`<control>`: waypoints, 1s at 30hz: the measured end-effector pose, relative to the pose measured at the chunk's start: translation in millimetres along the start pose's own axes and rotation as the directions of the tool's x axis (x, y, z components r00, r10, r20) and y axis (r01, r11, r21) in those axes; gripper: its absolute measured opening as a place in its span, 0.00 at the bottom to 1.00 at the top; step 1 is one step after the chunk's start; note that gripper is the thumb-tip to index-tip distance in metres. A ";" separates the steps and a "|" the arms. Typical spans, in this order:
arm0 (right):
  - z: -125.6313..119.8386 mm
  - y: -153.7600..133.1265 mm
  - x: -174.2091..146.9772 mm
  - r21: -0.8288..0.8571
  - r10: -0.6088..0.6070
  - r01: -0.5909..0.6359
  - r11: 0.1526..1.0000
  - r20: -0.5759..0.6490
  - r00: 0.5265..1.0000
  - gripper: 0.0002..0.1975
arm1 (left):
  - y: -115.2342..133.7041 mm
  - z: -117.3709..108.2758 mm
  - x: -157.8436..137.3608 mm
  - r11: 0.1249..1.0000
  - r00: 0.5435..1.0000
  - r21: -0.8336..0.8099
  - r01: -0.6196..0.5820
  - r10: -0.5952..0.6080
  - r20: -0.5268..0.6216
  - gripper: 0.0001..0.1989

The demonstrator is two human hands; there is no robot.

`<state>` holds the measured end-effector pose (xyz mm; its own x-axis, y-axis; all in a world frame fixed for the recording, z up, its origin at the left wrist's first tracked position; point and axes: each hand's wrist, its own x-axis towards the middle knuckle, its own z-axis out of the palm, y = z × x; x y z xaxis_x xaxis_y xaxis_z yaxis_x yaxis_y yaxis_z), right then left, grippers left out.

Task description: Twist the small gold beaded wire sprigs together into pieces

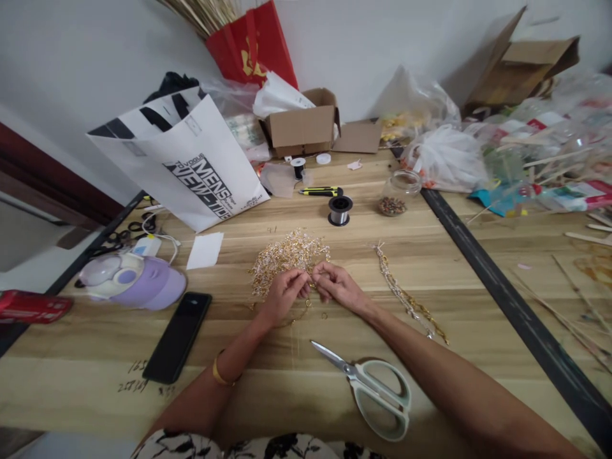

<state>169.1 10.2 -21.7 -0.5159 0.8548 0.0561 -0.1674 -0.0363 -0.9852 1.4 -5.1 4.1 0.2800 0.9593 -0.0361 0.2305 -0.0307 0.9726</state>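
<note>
My left hand (285, 294) and my right hand (338, 287) meet fingertip to fingertip over the table, both pinched closed. What sits between the fingers is too small and too covered to make out. Just beyond them lies a heap of gold and clear beaded chain (289, 252). Below the fingertips a thin gold chain (300, 315) with a small ring lies on the wood; whether it reaches into my fingers I cannot tell. A loose gold ring (324, 315) is near my right hand. Scissors with pale green handles (366, 389) rest between my forearms, blades partly closed.
Gold and silver chains (406, 290) stretch out to the right. Behind stand a wire spool (340, 210), a yellow-black utility knife (321, 191) and a glass jar (399, 191) of beads. On the left are a black phone (178, 336), a purple bottle (138, 280) and a white bag (191, 166).
</note>
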 end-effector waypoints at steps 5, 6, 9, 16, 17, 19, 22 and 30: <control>1.0 -0.7 -0.4 -0.031 0.000 0.000 1.000 0.002 1.000 0.16 | 1.9 -0.2 -1.2 1.000 0.999 0.011 0.018 -0.018 0.027 0.13; 1.2 -1.1 -0.5 -0.039 0.002 -0.002 0.999 0.001 1.000 0.16 | 2.2 -0.1 -1.6 1.000 0.999 0.011 0.014 -0.014 0.029 0.12; 1.7 -1.8 -0.7 -0.052 0.003 -0.003 0.999 0.000 1.000 0.16 | 2.8 0.1 -2.4 1.000 0.999 0.024 -0.003 0.002 0.036 0.10; 2.1 -0.1 -1.1 -0.049 0.019 -0.021 0.999 -0.046 0.999 0.15 | 0.7 -4.3 -1.0 0.998 1.000 -0.055 0.009 -0.008 0.022 0.09; 2.2 0.3 -1.5 -0.057 0.023 -0.026 0.998 -0.057 0.998 0.16 | 0.5 -5.0 -0.6 0.997 0.999 -0.077 0.030 -0.029 0.017 0.10; 2.3 0.9 -2.6 -0.097 0.020 -0.027 0.995 -0.073 0.997 0.15 | 0.8 -6.1 -0.1 0.991 0.998 -0.111 0.069 -0.069 0.006 0.11; 2.2 1.8 -4.1 -0.193 -0.010 -0.011 0.981 -0.107 0.994 0.14 | 2.6 -6.7 -0.1 0.983 0.993 -0.149 0.111 -0.114 -0.008 0.11; 2.4 3.3 -3.6 -0.273 -0.040 -0.003 0.962 -0.152 0.988 0.12 | 7.6 -8.1 -1.4 0.966 0.983 -0.191 0.176 -0.184 -0.024 0.11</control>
<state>168.4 5.8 -24.9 -0.3751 0.9243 0.0706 0.0698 0.1041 -0.9921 -4.7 -4.5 13.4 0.2100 0.9552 -0.2088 0.0940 0.1929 0.9767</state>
